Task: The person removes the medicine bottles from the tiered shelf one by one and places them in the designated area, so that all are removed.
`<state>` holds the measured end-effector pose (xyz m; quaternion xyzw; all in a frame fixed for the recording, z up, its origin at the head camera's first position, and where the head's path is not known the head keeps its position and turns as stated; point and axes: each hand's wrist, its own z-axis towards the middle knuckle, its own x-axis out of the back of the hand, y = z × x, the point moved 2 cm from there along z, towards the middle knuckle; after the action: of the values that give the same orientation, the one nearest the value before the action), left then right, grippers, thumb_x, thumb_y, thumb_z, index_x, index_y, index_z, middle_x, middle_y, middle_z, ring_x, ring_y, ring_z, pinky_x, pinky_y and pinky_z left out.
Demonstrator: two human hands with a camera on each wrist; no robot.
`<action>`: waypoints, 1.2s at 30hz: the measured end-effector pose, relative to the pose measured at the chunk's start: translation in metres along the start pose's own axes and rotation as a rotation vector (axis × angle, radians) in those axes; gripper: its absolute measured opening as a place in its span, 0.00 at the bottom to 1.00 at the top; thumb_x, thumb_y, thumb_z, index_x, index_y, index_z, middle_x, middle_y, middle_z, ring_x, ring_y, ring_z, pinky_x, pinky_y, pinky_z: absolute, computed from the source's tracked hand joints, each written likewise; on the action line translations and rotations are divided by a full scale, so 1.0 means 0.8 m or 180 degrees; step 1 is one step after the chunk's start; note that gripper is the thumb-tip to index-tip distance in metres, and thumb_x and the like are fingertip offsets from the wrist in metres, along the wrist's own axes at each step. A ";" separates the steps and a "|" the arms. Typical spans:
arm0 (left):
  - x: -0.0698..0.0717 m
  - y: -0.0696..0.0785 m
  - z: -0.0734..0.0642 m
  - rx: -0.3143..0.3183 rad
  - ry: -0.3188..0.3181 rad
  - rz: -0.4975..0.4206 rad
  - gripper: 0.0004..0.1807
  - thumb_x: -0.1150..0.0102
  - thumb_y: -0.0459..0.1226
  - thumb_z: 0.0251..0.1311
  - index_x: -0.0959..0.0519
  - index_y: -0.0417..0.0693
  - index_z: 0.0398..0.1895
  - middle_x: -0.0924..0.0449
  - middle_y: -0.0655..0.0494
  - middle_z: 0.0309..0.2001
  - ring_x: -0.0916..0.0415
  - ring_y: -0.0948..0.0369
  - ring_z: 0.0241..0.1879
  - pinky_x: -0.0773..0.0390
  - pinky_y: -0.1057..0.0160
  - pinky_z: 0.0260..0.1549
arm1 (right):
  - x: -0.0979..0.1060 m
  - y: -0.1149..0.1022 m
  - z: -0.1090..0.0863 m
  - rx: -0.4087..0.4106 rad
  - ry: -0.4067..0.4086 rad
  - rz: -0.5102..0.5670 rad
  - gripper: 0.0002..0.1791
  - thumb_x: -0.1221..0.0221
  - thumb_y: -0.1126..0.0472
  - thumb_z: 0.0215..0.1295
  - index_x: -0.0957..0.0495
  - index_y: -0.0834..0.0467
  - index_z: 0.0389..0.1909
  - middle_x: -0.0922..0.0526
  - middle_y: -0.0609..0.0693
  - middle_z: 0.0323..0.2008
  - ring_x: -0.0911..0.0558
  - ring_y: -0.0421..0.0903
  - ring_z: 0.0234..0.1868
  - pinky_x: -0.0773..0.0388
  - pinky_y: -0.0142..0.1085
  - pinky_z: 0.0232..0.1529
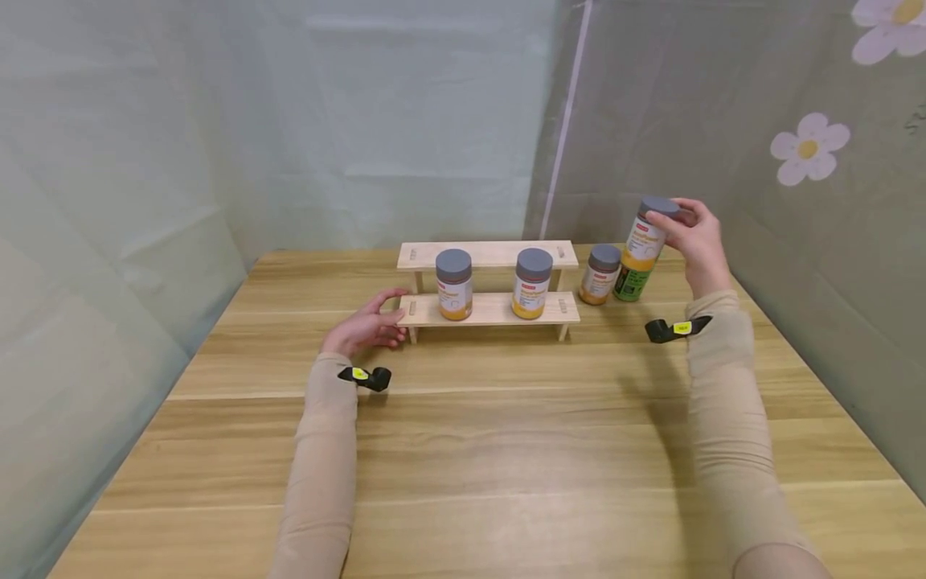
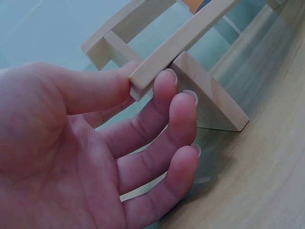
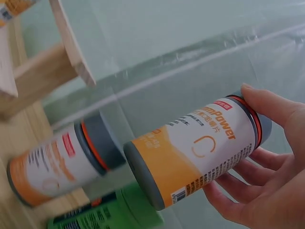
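Note:
A two-tier wooden rack [image 1: 488, 310] stands mid-table with two orange-and-white, grey-capped bottles [image 1: 453, 284] [image 1: 532, 282] on its lower shelf. My left hand [image 1: 395, 310] pinches the left end of that shelf; in the left wrist view the thumb and index finger of the left hand [image 2: 145, 81] straddle the end of the shelf board [image 2: 190, 33]. My right hand [image 1: 680, 221] grips a matching bottle [image 1: 646, 237] by its cap end, lifted above the table right of the rack. The right wrist view shows the right hand [image 3: 267, 157] with this held bottle [image 3: 195, 143] tilted in it.
Another orange bottle [image 1: 600, 274] stands on the table just right of the rack, with a green bottle [image 1: 632, 283] beside it. Both appear below the held one, as the orange bottle [image 3: 52, 162] and green bottle [image 3: 105, 214]. Fabric walls close in behind and to the right.

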<state>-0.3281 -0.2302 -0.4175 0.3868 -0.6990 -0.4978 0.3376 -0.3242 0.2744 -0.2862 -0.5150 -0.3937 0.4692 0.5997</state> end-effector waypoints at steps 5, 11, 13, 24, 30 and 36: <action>-0.001 0.000 -0.001 0.0008 -0.0019 -0.0018 0.32 0.58 0.40 0.74 0.56 0.59 0.76 0.25 0.57 0.32 0.22 0.64 0.32 0.21 0.65 0.36 | 0.021 0.009 -0.002 0.0003 -0.0077 -0.0253 0.22 0.31 0.56 0.56 0.28 0.47 0.49 0.23 0.34 0.41 0.25 0.33 0.43 0.27 0.24 0.39; 0.002 0.002 -0.004 -0.0040 -0.0009 0.0034 0.32 0.57 0.40 0.74 0.56 0.58 0.76 0.26 0.57 0.33 0.22 0.64 0.32 0.21 0.65 0.37 | 0.039 0.020 -0.003 -0.0038 -0.0063 -0.0241 0.20 0.31 0.56 0.57 0.27 0.46 0.48 0.22 0.32 0.40 0.25 0.32 0.43 0.30 0.27 0.42; 0.002 0.001 -0.005 -0.0045 -0.0016 0.0059 0.33 0.57 0.40 0.74 0.56 0.58 0.76 0.26 0.56 0.33 0.22 0.64 0.32 0.21 0.65 0.37 | 0.045 0.023 -0.004 -0.0092 -0.0049 -0.0278 0.20 0.31 0.55 0.57 0.27 0.45 0.48 0.23 0.32 0.40 0.26 0.32 0.44 0.31 0.28 0.42; 0.001 -0.005 -0.006 0.0002 -0.0009 0.0109 0.33 0.56 0.42 0.74 0.56 0.58 0.76 0.27 0.55 0.38 0.23 0.63 0.35 0.22 0.64 0.39 | 0.073 0.055 0.004 -0.0501 -0.0221 -0.1123 0.26 0.35 0.45 0.58 0.35 0.39 0.55 0.31 0.31 0.43 0.30 0.29 0.44 0.30 0.30 0.50; 0.001 -0.005 -0.005 0.0001 -0.0006 0.0114 0.33 0.56 0.42 0.74 0.56 0.58 0.76 0.27 0.56 0.37 0.23 0.64 0.35 0.22 0.65 0.38 | 0.085 0.074 0.008 -0.0554 -0.0090 -0.1251 0.30 0.35 0.45 0.59 0.36 0.42 0.59 0.32 0.32 0.44 0.31 0.29 0.44 0.32 0.37 0.58; 0.000 -0.004 -0.006 -0.0006 0.0011 0.0115 0.33 0.56 0.42 0.74 0.56 0.57 0.76 0.27 0.56 0.38 0.23 0.64 0.34 0.21 0.65 0.38 | 0.088 0.081 0.012 -0.0554 0.0050 -0.1261 0.31 0.36 0.51 0.61 0.35 0.47 0.64 0.31 0.35 0.49 0.30 0.29 0.45 0.28 0.29 0.51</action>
<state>-0.3234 -0.2331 -0.4194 0.3747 -0.7048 -0.4916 0.3481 -0.3257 0.3470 -0.3495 -0.4810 -0.5215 0.3023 0.6366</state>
